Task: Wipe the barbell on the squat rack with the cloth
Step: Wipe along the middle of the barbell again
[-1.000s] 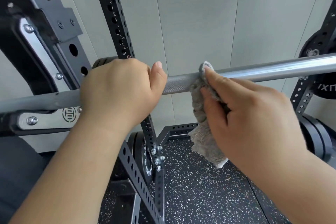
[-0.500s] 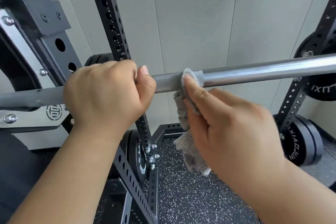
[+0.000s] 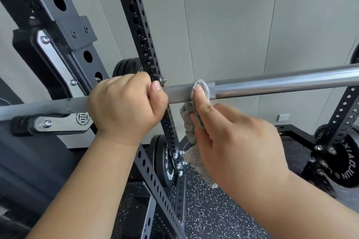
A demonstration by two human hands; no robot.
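A: Where is the barbell [image 3: 281, 81]?
B: It lies across the squat rack [image 3: 139, 25]. Its long way goes from left to right. In this view the right end sits a little higher.
A: What does it look like?
B: It is a grey metal bar. The part on the right is smooth and shiny. The short part between the two hands is dull and rough, with tiny bumps.
A: And the cloth [image 3: 187, 122]?
B: It is grey and fluffy. Its top is folded over the front of the barbell, right where rough meets smooth. The rest hangs down below the barbell.
A: Who holds it?
B: The right hand [image 3: 233, 141]. It sits just below the barbell. Its fingers curl round the cloth, and one fingertip [image 3: 200, 94] pushes the cloth onto the metal.
A: What about the left hand [image 3: 124, 103]?
B: It is a tight fist wrapped round the barbell, just left of the cloth. They are near but not touching.
A: So which way should the wipe go?
B: I think along the barbell, to the right. All the long shiny part lies that way, and the right hand is the nearer one. The left hand blocks the other way.
A: Anything else?
B: Black weight plates [image 3: 167, 163] sit low under the barbell. The floor [image 3: 223, 209] down there is black with white specks.
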